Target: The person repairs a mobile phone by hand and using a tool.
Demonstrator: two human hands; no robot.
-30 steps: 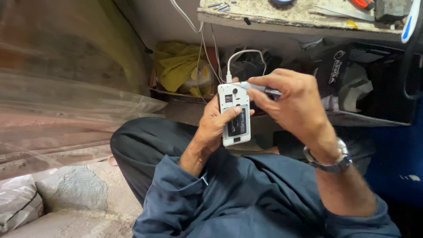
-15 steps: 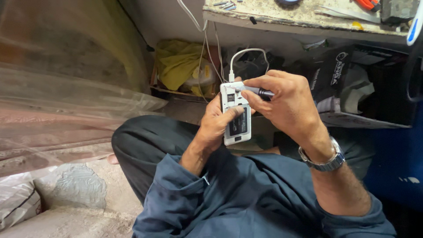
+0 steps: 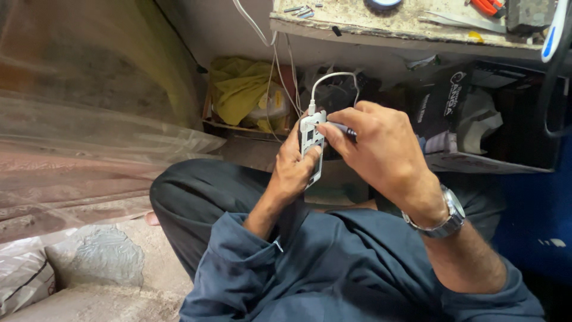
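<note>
My left hand [image 3: 293,170] grips a small white phone [image 3: 311,138] with its back cover off, turned nearly edge-on to me. A white cable [image 3: 333,77] is plugged into its top end and loops upward. My right hand [image 3: 375,149] holds a thin dark screwdriver [image 3: 341,128] with its tip against the upper part of the phone. A metal wristwatch [image 3: 444,216] sits on my right wrist. Both hands hover above my lap, over dark trousers and a blue shirt.
A worn workbench [image 3: 405,30] runs across the top, with screws, tweezers and red-handled pliers [image 3: 487,6] on it. Under it lie a yellow cloth [image 3: 238,86], black boxes [image 3: 444,104] and wires. Clear plastic sheeting [image 3: 89,155] is at my left, grey sacks [image 3: 89,256] at lower left.
My left hand has tilted the phone, so its open back now faces sideways. The screwdriver tip stays on the phone's upper part. Both hands have shifted slightly right in view.
</note>
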